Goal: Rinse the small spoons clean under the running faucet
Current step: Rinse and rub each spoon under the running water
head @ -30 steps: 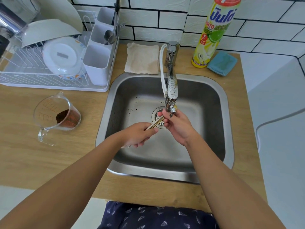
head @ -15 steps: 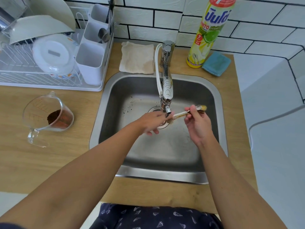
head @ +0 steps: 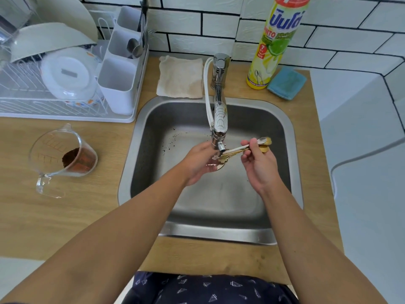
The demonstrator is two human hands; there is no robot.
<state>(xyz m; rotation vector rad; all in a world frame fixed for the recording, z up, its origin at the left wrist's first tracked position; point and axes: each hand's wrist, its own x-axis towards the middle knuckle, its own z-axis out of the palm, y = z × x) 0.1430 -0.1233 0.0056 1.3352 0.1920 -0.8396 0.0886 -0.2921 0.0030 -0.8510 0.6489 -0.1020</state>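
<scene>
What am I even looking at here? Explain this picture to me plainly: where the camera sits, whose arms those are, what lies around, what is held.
There is no machine. A person wears a camera on the head, looking down at their own arms over a steel sink.

The right hand pinches a bundle of small spoons by one end. The other end lies under the faucet spout, where the left hand touches it. The water itself is hard to make out.

On the wooden counter stand a glass measuring cup holding brown powder, a white dish rack with bowls, a beige cloth, a yellow detergent bottle and a blue sponge.
</scene>
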